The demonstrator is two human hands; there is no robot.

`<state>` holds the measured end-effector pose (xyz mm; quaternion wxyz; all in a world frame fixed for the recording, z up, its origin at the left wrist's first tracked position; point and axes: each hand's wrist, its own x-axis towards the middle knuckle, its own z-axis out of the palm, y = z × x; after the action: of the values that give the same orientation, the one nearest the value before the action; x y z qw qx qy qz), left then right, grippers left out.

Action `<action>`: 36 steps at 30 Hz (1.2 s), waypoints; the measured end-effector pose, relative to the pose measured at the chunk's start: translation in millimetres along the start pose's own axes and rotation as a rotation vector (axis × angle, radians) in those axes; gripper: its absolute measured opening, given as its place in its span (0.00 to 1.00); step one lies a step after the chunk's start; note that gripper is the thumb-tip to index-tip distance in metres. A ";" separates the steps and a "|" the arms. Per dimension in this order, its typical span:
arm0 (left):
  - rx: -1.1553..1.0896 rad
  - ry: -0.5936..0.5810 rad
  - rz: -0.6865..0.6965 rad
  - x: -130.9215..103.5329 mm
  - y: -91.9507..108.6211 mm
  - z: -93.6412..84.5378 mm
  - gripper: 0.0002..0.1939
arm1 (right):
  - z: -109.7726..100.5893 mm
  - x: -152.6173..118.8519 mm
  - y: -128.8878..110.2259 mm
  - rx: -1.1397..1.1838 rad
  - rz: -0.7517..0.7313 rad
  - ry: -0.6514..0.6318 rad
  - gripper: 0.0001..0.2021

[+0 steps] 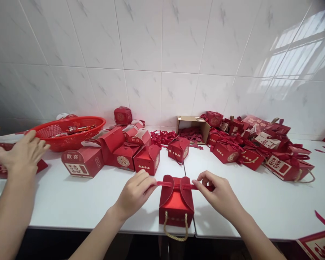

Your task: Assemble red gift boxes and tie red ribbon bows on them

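A red gift box point(176, 213) stands upright at the table's front edge, its two curved flaps folded up towards each other. A gold rope handle point(176, 238) hangs down its near side. Through the flaps runs a red ribbon point(189, 186), stretched level to both sides. My left hand point(135, 191) pinches the ribbon's left end. Its right end is pinched between the thumb and finger of my right hand point(215, 191). Just behind stands another red box point(178, 149) with a dark cord hanging from it.
Several boxes point(83, 160) stand to the left, near a red plastic basket point(70, 130) of wrapped sweets. Beribboned boxes point(227, 150) are piled at right. A cardboard box point(193, 124) and loose ribbons point(162, 138) lie behind. Another person's hand point(21, 153) reaches in at far left.
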<state>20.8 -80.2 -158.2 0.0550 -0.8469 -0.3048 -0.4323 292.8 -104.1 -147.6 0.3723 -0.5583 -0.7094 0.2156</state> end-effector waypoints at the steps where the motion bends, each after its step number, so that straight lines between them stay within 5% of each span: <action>1: 0.047 0.007 0.021 -4.8 -1.2 2.6 0.10 | 2.1 -0.3 1.0 -0.014 0.003 -0.012 0.15; 6: 0.066 -0.209 -0.091 -22.7 -3.3 16.2 0.17 | 17.2 -4.4 11.7 0.056 -0.001 -0.035 0.15; 10: 0.024 -0.252 -0.142 -29.2 -0.2 22.9 0.17 | 30.4 -9.1 22.0 0.220 0.013 -0.002 0.14; 16: 0.118 -0.273 -0.367 -45.3 12.1 15.3 0.07 | 28.3 -29.8 27.8 0.120 -0.028 0.354 0.14; 23: -0.031 -0.468 -0.632 -54.3 36.0 10.3 0.15 | 40.6 -54.2 27.5 0.340 0.249 -0.102 0.25; 26: -0.269 -0.297 -0.844 -49.0 36.3 18.6 0.17 | 55.4 -52.3 27.6 0.611 0.408 -0.036 0.26; 30: -0.921 0.155 -1.199 -39.8 28.5 24.4 0.24 | 64.1 -46.9 24.8 1.195 0.573 0.161 0.20; 33: -1.277 0.493 -1.320 -26.8 24.1 16.5 0.20 | 59.5 -38.7 23.8 1.481 0.615 0.294 0.11; 36: -1.372 0.640 -1.338 -9.6 20.9 2.5 0.14 | 49.1 -28.2 24.3 1.633 0.590 0.342 0.04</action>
<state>30.0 -100.7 -163.5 -0.6187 -0.1950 -0.3736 -0.6631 273.3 -118.6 -204.1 0.6848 -0.3029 -0.0958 0.6558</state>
